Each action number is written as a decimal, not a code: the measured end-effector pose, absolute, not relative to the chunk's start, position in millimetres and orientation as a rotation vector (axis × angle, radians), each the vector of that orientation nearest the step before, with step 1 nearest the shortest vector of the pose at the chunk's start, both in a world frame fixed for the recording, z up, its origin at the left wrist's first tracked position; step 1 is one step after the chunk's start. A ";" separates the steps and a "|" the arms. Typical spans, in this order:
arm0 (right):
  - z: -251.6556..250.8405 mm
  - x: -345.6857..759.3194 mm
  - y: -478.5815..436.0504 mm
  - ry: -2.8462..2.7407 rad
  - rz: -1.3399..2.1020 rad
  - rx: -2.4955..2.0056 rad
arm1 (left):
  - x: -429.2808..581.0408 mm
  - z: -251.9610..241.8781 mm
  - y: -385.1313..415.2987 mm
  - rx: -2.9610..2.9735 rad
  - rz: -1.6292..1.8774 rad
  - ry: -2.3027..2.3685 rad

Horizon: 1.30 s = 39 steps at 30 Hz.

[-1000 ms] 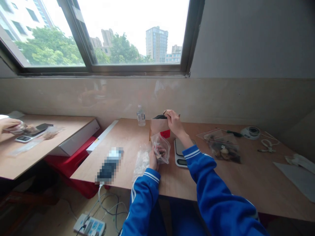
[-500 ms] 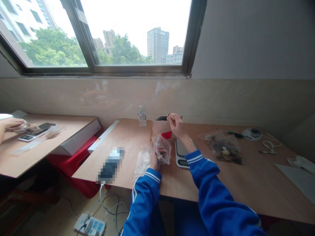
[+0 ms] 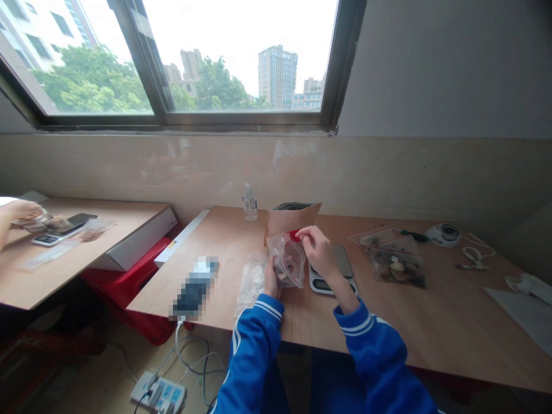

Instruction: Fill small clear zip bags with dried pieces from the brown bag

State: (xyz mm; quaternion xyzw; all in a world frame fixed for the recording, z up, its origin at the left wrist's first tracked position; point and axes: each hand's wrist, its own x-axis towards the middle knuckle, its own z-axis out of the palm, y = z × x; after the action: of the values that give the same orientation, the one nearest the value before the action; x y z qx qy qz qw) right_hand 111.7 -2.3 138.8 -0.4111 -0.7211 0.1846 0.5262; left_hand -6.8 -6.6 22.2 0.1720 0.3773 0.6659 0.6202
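Note:
My left hand [image 3: 271, 278] is wrapped round the side of a clear zip bag [image 3: 290, 260], which stands with its mouth open and has some brownish pieces inside. My right hand [image 3: 318, 248] hovers just right of the bag's mouth with fingers curled into a pinch; whatever they hold, if anything, is too small to make out. Behind both hands stands a brown paper pouch [image 3: 290, 218] with its dark mouth open and a red patch on its front. Partly under my right wrist lies a white kitchen scale [image 3: 344, 260]. Crumpled clear plastic bags [image 3: 250, 284] lie left of my left hand.
A water bottle [image 3: 249, 202] stands near the wall. Zip bags with dried pieces [image 3: 397, 265], a white dome camera [image 3: 443, 234] and its cable lie to the right. A blurred phone [image 3: 194, 290] is charging at left. Another person's hand [image 3: 21, 214] works over the left table.
My right hand has come from the paper pouch's opening down and towards me, to beside the zip bag's mouth. My left hand keeps its hold on the bag.

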 end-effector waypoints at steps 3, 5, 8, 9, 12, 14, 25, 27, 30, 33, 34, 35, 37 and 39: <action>116.8 114.4 -14.2 -1.885 0.721 -1.097 | -6.0 18.9 -5.5 0.368 1.556 0.780; 104.4 114.5 -16.2 -1.963 0.812 -1.139 | -5.4 17.3 -5.5 0.364 1.608 0.765; 94.1 111.7 -17.2 -2.069 0.932 -1.075 | -4.2 17.8 -7.1 0.419 1.605 0.723; 92.9 110.4 -17.8 -2.095 0.976 -1.019 | -3.9 18.5 -7.8 0.441 1.594 0.717; 92.1 106.7 -20.5 -2.143 1.034 -0.878 | -4.2 19.7 -9.2 0.480 1.597 0.742; 91.4 105.6 -22.4 -2.177 1.020 -0.872 | -5.5 18.3 -9.0 0.508 1.618 0.762; 85.4 99.5 -27.3 -2.302 0.933 -0.924 | -7.4 16.1 -6.8 0.475 1.701 0.821; 84.4 98.9 -26.6 -2.286 0.946 -0.948 | -6.5 20.2 -8.0 0.432 1.684 0.799; 85.6 102.2 -24.6 -2.249 1.000 -0.976 | -5.9 23.1 -8.8 0.421 1.641 0.778; 90.0 106.2 -22.8 -2.170 1.029 -0.969 | -6.1 21.1 -7.3 0.405 1.634 0.772; 91.5 106.9 -22.7 -2.134 1.032 -0.966 | -6.3 19.6 -6.5 0.400 1.641 0.777; 92.5 107.2 -22.8 -2.100 1.037 -0.963 | -6.5 17.9 -5.6 0.398 1.648 0.785; 93.0 106.6 -24.0 -2.054 1.073 -0.957 | -6.9 14.3 -4.0 0.408 1.659 0.809; 91.3 105.2 -26.0 -2.045 1.143 -0.943 | -7.4 11.0 -2.8 0.440 1.668 0.830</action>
State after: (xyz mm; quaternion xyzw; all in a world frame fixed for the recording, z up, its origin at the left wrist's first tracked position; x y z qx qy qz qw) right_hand 105.2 -26.0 91.3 -0.3558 -0.7716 0.4313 0.3033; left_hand -7.4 -2.8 11.0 0.1879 0.3543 0.7124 0.5758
